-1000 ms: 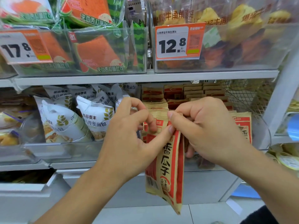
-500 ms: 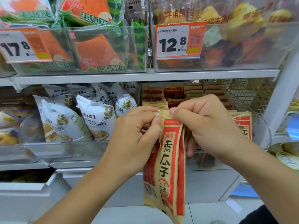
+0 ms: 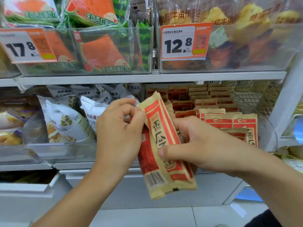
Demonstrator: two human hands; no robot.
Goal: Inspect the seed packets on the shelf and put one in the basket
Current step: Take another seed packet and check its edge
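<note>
We hold one seed packet (image 3: 165, 145) in front of the shelf (image 3: 147, 77), clear of the stock, tilted with its top leaning left. Our left hand (image 3: 118, 133) pinches the packet's upper left edge between thumb and curled fingers; our right hand (image 3: 201, 146) grips the middle, thumb laid across the printed front and fingers curled behind. The remaining seed packets (image 3: 229, 122) stand in rows just behind, on the right of the middle tier.

The step in hand looks like the inspection itself. To do it well, we should keep the right hand's grip steady and let the left turn the top edge, so the barcode side and the seams come into view (the film is thin and creases easily). No basket shows here, so we would need to find it before letting go.
</note>
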